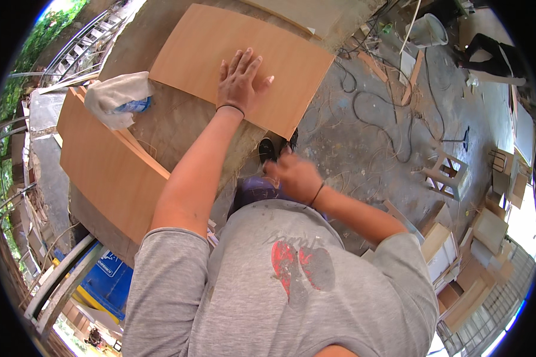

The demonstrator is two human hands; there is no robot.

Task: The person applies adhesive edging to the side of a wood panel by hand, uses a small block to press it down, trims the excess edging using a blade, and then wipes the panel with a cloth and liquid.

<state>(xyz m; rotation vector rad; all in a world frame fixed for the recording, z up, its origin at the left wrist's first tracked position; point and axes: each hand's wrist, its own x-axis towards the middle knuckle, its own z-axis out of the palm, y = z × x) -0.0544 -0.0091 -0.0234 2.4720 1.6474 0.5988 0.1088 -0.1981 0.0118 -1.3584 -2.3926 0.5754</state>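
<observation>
The left hand (240,84) lies flat with fingers spread on a wood-grain panel (292,74) at upper centre of the frame, grasping nothing. Near mid-frame the right hand (296,178) is blurred, half curled before the waist; I cannot tell whether it grips anything. At upper left, a pale cloth (114,95) drapes partly over a blue container (139,105), hiding its contents. A whitish bucket (430,31) stands at upper right and a blue bin (104,284) at lower left, their contents unclear
</observation>
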